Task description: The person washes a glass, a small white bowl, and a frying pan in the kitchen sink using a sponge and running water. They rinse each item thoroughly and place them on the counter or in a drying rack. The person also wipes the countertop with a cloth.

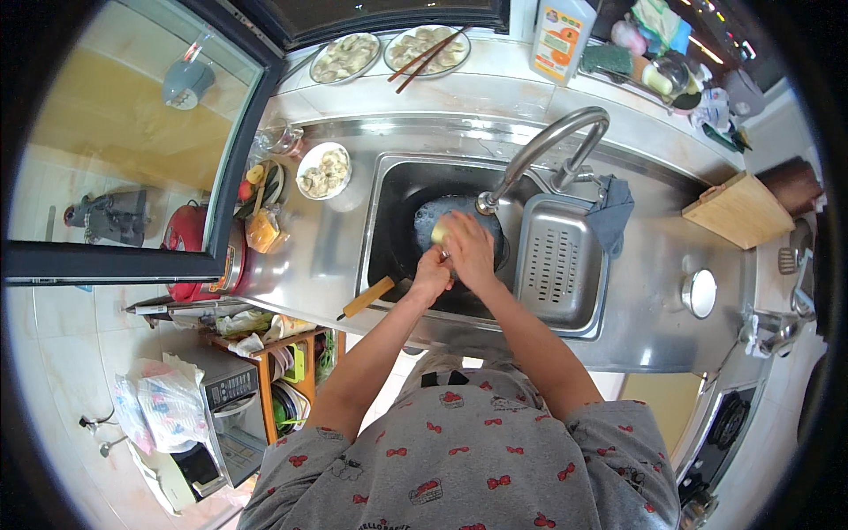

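Both my hands are over a dark pan [424, 215] in the left basin of a steel sink. My right hand [470, 248] covers part of a small pale yellow object [438, 232], perhaps a sponge, with its fingers over it. Beside it, touching or nearly so, my left hand [434, 271] has its fingers curled around something small and shiny, mostly hidden. Water with bubbles shows in the pan below the faucet spout [487, 203]. A wooden handle [368, 298] with a metal loop rests across the basin's front left edge.
A perforated steel colander [556, 265] sits in the right basin, a grey cloth [613, 215] beside it. A bowl of dumplings [324, 173] stands left. Two dumpling plates [344, 59], chopsticks [424, 63] and an orange-labelled bottle [560, 43] line the sill. An open window [242, 159] juts in at left.
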Action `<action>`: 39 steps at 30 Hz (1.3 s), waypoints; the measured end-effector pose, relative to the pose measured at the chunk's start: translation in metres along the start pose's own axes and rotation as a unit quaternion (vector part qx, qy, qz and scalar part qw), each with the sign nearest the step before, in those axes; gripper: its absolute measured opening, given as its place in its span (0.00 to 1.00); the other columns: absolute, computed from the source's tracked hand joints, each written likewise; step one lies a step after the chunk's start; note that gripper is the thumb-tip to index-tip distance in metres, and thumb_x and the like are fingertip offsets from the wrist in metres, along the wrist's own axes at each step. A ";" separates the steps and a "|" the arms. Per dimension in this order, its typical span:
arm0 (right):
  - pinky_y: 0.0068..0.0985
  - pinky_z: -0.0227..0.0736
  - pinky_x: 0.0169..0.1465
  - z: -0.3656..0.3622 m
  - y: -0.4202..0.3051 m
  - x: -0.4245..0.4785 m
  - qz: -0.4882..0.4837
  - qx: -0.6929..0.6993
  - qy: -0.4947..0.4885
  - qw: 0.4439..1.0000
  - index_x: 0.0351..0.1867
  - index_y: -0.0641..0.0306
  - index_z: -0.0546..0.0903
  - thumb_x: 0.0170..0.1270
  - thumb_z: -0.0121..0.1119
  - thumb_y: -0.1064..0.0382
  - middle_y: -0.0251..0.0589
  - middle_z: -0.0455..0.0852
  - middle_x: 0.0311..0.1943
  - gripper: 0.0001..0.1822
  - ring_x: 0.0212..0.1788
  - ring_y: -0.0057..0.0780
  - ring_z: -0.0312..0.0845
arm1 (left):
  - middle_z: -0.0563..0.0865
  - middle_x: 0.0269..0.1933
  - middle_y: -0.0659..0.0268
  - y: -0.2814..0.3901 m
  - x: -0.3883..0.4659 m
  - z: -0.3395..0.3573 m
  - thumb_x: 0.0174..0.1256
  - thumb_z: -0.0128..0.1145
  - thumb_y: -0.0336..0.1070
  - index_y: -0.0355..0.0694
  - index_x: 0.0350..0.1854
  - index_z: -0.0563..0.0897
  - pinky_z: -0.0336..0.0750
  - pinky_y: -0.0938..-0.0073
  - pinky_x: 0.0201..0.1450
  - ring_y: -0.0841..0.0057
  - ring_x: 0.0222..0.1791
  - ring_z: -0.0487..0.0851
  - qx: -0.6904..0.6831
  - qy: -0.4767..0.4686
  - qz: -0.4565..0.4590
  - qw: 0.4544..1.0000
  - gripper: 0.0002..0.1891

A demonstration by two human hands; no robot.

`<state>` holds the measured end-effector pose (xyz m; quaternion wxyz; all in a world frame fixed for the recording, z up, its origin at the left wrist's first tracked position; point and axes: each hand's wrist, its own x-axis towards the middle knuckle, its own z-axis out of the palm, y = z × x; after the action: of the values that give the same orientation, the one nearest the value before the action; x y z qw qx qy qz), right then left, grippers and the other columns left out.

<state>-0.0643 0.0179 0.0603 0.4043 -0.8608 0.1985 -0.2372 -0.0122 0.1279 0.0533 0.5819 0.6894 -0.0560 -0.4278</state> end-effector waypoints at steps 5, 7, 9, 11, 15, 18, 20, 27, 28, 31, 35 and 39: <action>0.36 0.72 0.51 -0.009 0.055 0.015 0.310 0.191 0.033 0.931 0.52 0.59 0.80 0.67 0.49 0.62 0.51 0.81 0.47 0.15 0.47 0.48 0.79 | 0.86 0.36 0.59 0.026 -0.019 0.023 0.72 0.50 0.32 0.40 0.39 0.72 0.59 0.83 0.11 0.85 0.11 0.67 -0.033 -0.014 -0.018 0.999 0.03; 0.37 0.72 0.51 0.008 0.029 -0.013 0.159 0.225 0.195 0.941 0.49 0.61 0.81 0.66 0.50 0.64 0.50 0.81 0.47 0.13 0.47 0.48 0.78 | 0.85 0.33 0.62 0.029 -0.011 0.019 0.72 0.50 0.32 0.40 0.39 0.72 0.59 0.83 0.11 0.84 0.11 0.68 -0.060 0.019 0.003 0.998 0.03; 0.34 0.72 0.51 0.007 -0.003 -0.018 -0.106 0.045 0.161 0.980 0.48 0.62 0.81 0.65 0.51 0.65 0.48 0.81 0.49 0.13 0.49 0.48 0.78 | 0.82 0.27 0.65 0.015 -0.002 0.011 0.72 0.50 0.32 0.40 0.39 0.72 0.60 0.83 0.12 0.84 0.11 0.68 -0.047 0.031 -0.031 0.998 0.03; 0.31 0.74 0.47 0.004 -0.011 -0.018 -0.034 -0.006 0.116 0.993 0.47 0.62 0.82 0.65 0.51 0.63 0.44 0.83 0.46 0.13 0.44 0.43 0.80 | 0.81 0.25 0.66 0.022 -0.005 0.009 0.71 0.50 0.31 0.38 0.39 0.72 0.61 0.82 0.11 0.85 0.11 0.68 0.005 0.018 -0.091 0.996 0.03; 0.32 0.70 0.35 -0.006 0.052 0.036 0.268 0.229 -0.038 0.935 0.41 0.62 0.82 0.68 0.49 0.53 0.44 0.83 0.24 0.16 0.28 0.40 0.79 | 0.85 0.31 0.60 0.012 -0.021 0.021 0.72 0.50 0.31 0.40 0.39 0.72 0.60 0.82 0.10 0.85 0.10 0.68 -0.005 -0.077 0.000 0.997 0.02; 0.35 0.70 0.47 0.001 0.053 -0.002 0.247 0.189 0.067 0.948 0.52 0.64 0.79 0.69 0.47 0.57 0.50 0.82 0.40 0.17 0.43 0.44 0.78 | 0.87 0.36 0.56 0.015 -0.028 0.020 0.72 0.51 0.33 0.41 0.41 0.71 0.58 0.84 0.11 0.84 0.09 0.66 -0.073 -0.001 -0.022 0.997 0.03; 0.34 0.63 0.62 0.016 0.021 -0.035 0.183 0.180 0.144 0.956 0.60 0.65 0.73 0.68 0.45 0.64 0.53 0.70 0.60 0.20 0.61 0.51 0.68 | 0.85 0.31 0.61 0.013 -0.021 0.011 0.72 0.50 0.33 0.41 0.40 0.72 0.58 0.84 0.12 0.84 0.11 0.68 -0.107 0.022 -0.029 0.994 0.03; 0.34 0.71 0.49 0.010 0.026 0.004 0.185 0.237 -0.044 0.953 0.49 0.62 0.79 0.69 0.49 0.58 0.47 0.84 0.42 0.14 0.46 0.48 0.78 | 0.85 0.33 0.63 0.003 -0.028 0.006 0.71 0.50 0.31 0.39 0.44 0.72 0.62 0.83 0.12 0.85 0.11 0.69 0.023 -0.022 0.004 0.999 0.04; 0.34 0.71 0.46 0.015 0.052 0.008 0.217 0.271 0.003 0.938 0.48 0.63 0.79 0.70 0.47 0.57 0.48 0.84 0.37 0.16 0.42 0.46 0.79 | 0.86 0.36 0.61 0.012 -0.030 0.012 0.71 0.51 0.32 0.39 0.43 0.72 0.61 0.83 0.11 0.85 0.10 0.68 0.010 -0.036 0.013 0.999 0.04; 0.34 0.68 0.51 0.024 0.047 -0.015 0.254 0.289 0.094 0.918 0.49 0.65 0.79 0.72 0.42 0.58 0.49 0.82 0.47 0.18 0.47 0.41 0.78 | 0.86 0.36 0.61 0.018 -0.029 0.011 0.72 0.51 0.33 0.40 0.42 0.72 0.60 0.84 0.11 0.86 0.10 0.68 -0.079 0.025 0.040 0.996 0.04; 0.33 0.66 0.59 0.014 -0.016 -0.037 0.012 0.052 0.145 0.988 0.49 0.60 0.81 0.67 0.48 0.62 0.42 0.79 0.53 0.14 0.54 0.44 0.75 | 0.81 0.26 0.66 0.006 -0.017 -0.009 0.72 0.50 0.33 0.41 0.42 0.72 0.59 0.84 0.11 0.85 0.13 0.70 -0.098 0.050 -0.003 0.994 0.03; 0.29 0.68 0.58 -0.001 -0.005 0.006 -0.116 0.072 -0.033 0.990 0.46 0.55 0.83 0.63 0.48 0.65 0.37 0.81 0.50 0.14 0.54 0.42 0.76 | 0.81 0.27 0.65 0.006 -0.027 -0.010 0.71 0.48 0.30 0.39 0.43 0.73 0.63 0.82 0.13 0.85 0.13 0.70 0.059 -0.008 -0.013 0.998 0.03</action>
<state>-0.0595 0.0172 0.0659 0.4414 -0.8538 0.0662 -0.2680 -0.0203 0.1497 0.0721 0.5336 0.7198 -0.0769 -0.4373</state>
